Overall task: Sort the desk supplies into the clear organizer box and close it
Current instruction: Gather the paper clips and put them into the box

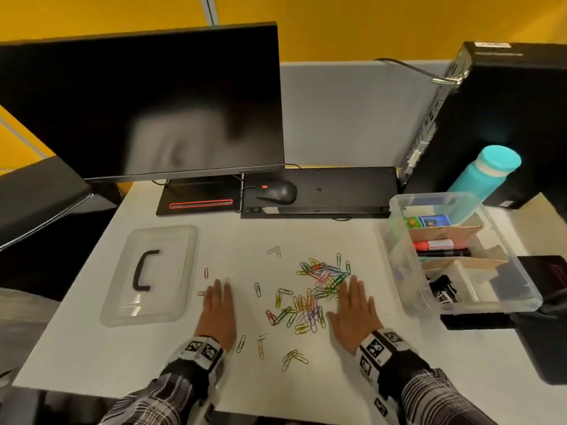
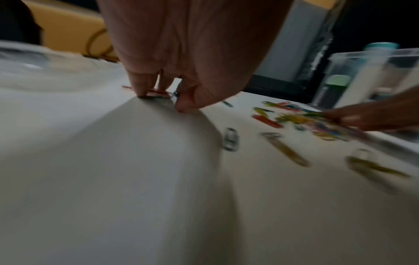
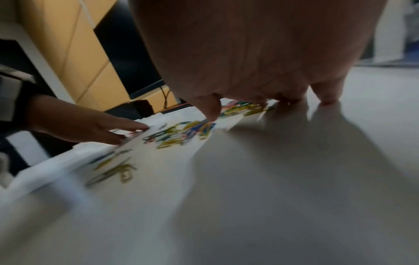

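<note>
Yellow wall behind, white desk point(image 1: 352, 388) below, seen from the head camera. Scattered across the middle of the frame: coloured paper clips point(image 1: 310, 297), thickest toward centre right, with strays trailing to lower centre. Laid flat on the desk at either side of that heap: left hand point(image 1: 218, 311) at centre left, fingers straight and together, one pink clip just beside its fingertips; right hand point(image 1: 356, 308) at centre right, fingers straight, tips touching the edge of the heap. Blurred in both wrist views, so probably pressed lightly down rather than pinching anything. Stood at right of the frame, uncovered: clear organizer box point(image 1: 399, 207), with cardboard dividers, markers in a middle compartment and black binder clips point(image 1: 443, 291) in the nearest one. Rested at left of the frame, well apart from the box: its clear lid point(image 1: 181, 240) with a black handle. Ranged along the upper part: dark monitor point(image 1: 138, 102), mouse point(image 1: 277, 191), keyboard point(image 1: 337, 191), teal bottle point(image 1: 487, 170).
</note>
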The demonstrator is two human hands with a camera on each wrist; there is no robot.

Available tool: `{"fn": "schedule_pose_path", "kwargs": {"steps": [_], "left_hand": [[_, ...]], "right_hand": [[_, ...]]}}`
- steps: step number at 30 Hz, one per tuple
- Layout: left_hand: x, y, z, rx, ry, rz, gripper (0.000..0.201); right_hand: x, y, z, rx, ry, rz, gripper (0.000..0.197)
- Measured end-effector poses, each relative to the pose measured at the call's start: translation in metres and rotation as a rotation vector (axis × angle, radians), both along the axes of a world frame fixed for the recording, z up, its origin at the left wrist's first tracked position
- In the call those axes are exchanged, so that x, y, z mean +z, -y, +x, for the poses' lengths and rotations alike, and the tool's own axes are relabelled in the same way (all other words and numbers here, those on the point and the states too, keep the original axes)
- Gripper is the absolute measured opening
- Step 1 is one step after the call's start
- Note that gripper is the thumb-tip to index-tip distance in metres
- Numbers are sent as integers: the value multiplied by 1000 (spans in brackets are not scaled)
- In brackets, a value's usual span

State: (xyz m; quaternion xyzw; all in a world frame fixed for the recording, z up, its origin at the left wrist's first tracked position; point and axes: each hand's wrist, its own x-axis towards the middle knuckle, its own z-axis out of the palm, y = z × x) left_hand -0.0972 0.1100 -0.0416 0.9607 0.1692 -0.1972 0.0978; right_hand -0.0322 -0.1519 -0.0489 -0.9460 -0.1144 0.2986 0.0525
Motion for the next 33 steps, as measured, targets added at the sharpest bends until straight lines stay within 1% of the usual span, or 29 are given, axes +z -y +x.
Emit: {"fn": "schedule_pose_path", "kwargs": {"steps": [2, 4, 5, 7, 9, 10, 11, 13, 14, 16, 18, 20, 22, 24, 25, 27, 28, 30, 31, 33], "left_hand": [[-5, 23, 0, -86, -25, -69, 91], [-4, 45, 3, -209, -25, -112, 93], [-3, 52, 5, -280, -26, -117, 93], [0, 54, 13, -327, -23, -131, 92], [5, 41, 23, -279, 25, -108, 92], [8, 29, 27, -223, 51, -94, 92], [10, 16, 31, -156, 62, -82, 90], [13, -14, 40, -20, 43, -62, 85], [13, -27, 43, 36, 16, -52, 81], [13, -45, 47, 112, -59, -53, 75], [13, -44, 48, 116, -108, -80, 76], [11, -31, 49, 72, -113, -119, 78], [8, -10, 48, 2, -95, -159, 83], [4, 11, 44, -107, -80, -201, 88], [3, 21, 41, -169, -79, -215, 89], [2, 35, 44, -277, -69, -205, 89], [3, 38, 52, -310, -49, -175, 91], [6, 40, 78, -340, 2, -105, 92], [8, 39, 93, -351, 18, -80, 89], [9, 36, 122, -390, 13, -47, 84]], "right_hand": [[7, -11, -11, 93, -54, 59, 69], [14, -18, -16, 134, -81, 132, 65], [16, -19, -14, 110, -67, 183, 64], [23, -17, -3, 22, 40, 304, 58], [28, -14, 17, -68, 170, 346, 52], [29, -11, 29, -118, 193, 329, 53], [29, -9, 41, -168, 182, 298, 57], [26, -8, 62, -218, 89, 228, 65], [25, -10, 68, -208, 33, 205, 67], [21, -20, 71, -129, -39, 168, 68], [20, -32, 63, -42, -53, 170, 66], [22, -40, 48, 38, -72, 193, 65], [22, -42, 30, 156, -103, 192, 64], [21, -36, 15, 227, -123, 235, 74], [18, -31, 11, 220, -128, 277, 73], [15, -21, 10, 163, -106, 373, 59], [14, -16, 13, 129, -71, 397, 57], [15, -14, 25, 76, -4, 386, 55], [15, -17, 32, 60, 16, 366, 57], [17, -27, 45, 53, 8, 315, 63]]}}
